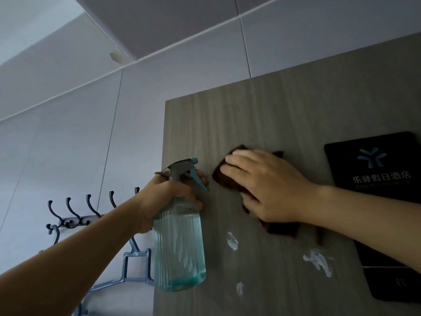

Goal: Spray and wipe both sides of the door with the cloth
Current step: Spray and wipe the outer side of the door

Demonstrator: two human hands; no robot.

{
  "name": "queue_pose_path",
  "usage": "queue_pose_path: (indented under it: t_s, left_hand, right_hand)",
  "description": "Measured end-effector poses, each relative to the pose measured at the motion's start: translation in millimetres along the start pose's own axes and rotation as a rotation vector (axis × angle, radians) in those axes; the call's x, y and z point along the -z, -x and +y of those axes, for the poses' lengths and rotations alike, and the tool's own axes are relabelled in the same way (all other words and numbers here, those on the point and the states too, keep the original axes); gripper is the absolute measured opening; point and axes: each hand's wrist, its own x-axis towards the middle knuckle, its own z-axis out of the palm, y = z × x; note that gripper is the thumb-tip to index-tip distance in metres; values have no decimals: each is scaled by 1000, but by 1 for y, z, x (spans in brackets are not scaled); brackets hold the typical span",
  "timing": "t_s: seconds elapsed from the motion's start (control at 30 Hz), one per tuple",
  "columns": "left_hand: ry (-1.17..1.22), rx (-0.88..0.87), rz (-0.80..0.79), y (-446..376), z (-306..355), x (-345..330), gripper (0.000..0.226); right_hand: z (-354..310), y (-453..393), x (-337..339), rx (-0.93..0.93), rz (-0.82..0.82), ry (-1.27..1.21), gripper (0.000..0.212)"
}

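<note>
Your right hand (pixel 266 185) presses flat on one dark brown cloth (pixel 230 179) against the grey wood-grain door (pixel 227 115), near its top-left corner. Your left hand (pixel 164 197) grips one clear ribbed spray bottle (pixel 180 249) at the door's left edge. Three white smears (pixel 232 241) sit below; bare door above.

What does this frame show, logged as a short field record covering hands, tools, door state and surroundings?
left hand: left hand grips the ribbed clear spray bottle with teal trigger
right hand: right hand presses the dark brown cloth flat against the door
surface: grey wood-grain door, upper part
residue: white foam smears below the cloth, not yet wiped
on door: black plaque with a logo
background: row of dark metal wall hooks on white tiles
</note>
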Motion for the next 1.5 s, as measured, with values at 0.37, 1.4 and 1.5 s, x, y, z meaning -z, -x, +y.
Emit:
queue_pose_path:
  t_s: [0.37,1.4,1.5]
  left_hand:
    - [-51,-41,-37,8,-20,15,58]
    - [-55,-13,-53,2,-21,15,48]
    - [-42,-4,-30,3,-20,13,49]
  right_hand:
    - [70,-79,21,-509,156,75,56]
    - [35,37,9,-75,24,10,61]
    - [57,9,18,-327,109,29,57]
